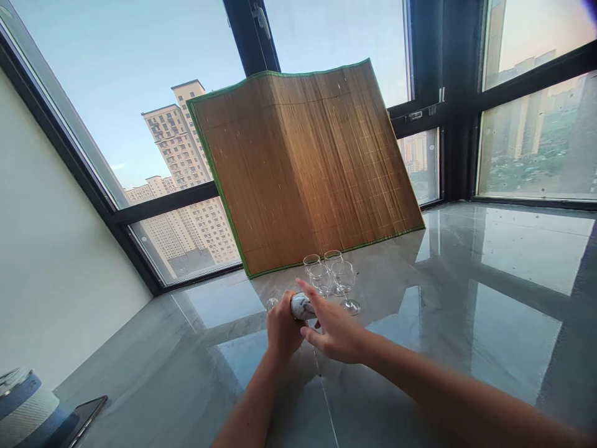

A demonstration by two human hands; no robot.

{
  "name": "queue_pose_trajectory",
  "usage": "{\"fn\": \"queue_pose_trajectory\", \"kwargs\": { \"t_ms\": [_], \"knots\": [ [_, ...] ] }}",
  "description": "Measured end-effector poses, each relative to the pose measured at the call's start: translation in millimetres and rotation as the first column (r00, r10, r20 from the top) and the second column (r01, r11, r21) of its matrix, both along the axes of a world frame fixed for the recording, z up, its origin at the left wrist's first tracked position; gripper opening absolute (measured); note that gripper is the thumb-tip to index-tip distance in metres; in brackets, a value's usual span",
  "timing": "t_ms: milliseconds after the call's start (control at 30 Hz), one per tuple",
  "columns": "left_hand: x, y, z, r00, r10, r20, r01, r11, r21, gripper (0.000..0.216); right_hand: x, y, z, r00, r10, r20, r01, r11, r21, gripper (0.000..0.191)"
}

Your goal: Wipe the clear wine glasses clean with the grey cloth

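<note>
The left hand (283, 326) is curling tightly round a pale marbled object (302, 307) above the ledge (186, 361); the right hand (339, 330), half-open, is cupping its right side. Probably smooth and light, it is inviting a mid-body hold. Glasses (342, 277) are standing toward the far edge.

- L hand (283, 323) grips a whitish thing (302, 306); R hand (338, 330) is right by it
- 4 clear glasses (342, 277) stand nr hands
- Big brown mat (308, 168) leans agst window (336, 31)
</note>
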State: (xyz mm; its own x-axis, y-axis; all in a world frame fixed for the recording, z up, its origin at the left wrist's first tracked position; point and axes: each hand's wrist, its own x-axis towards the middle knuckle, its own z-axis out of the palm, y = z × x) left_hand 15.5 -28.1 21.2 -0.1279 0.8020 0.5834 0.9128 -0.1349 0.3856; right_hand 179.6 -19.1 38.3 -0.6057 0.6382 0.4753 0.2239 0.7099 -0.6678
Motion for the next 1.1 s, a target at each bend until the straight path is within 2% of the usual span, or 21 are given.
{"fn": "queue_pose_trajectory", "kwargs": {
  "t_ms": [233, 467, 600, 833, 1100],
  "knots": [
    [5.5, -2.6, -2.8, 0.999, 0.039, -0.032, -0.039, 0.999, -0.009, 0.026, 1.2, 5.4, 0.8, 1.0, -0.009, -0.018, 0.01, 1.0, 0.025, 0.089],
    [4.6, -3.0, 1.6, 0.998, -0.047, -0.034, 0.046, 0.999, -0.019, 0.016, 1.5, 11.1, 0.4, 0.995, -0.044, -0.084, 0.045, 0.999, 0.015, 0.078],
    [-2.7, 0.4, -1.2, 0.991, -0.13, -0.012, 0.129, 0.991, -0.031, 0.028, 2.3, 12.4, 1.7, 0.994, -0.048, -0.103, 0.052, 0.998, 0.038, 0.058],
    [-4.5, 2.9, -8.7, 0.99, -0.134, 0.038, 0.136, 0.989, -0.054, 0.032, 2.9, 12.1, 3.1, 0.993, -0.082, -0.088, 0.088, 0.994, 0.065, 0.052],
    [4.6, 5.7, -14.4, 0.964, -0.2, 0.175, 0.2, 0.98, 0.017, 0.023, 5.9, 8.4, 6.8, 0.991, -0.128, 0.037, 0.116, 0.963, 0.243, 0.051]
  ]
}}
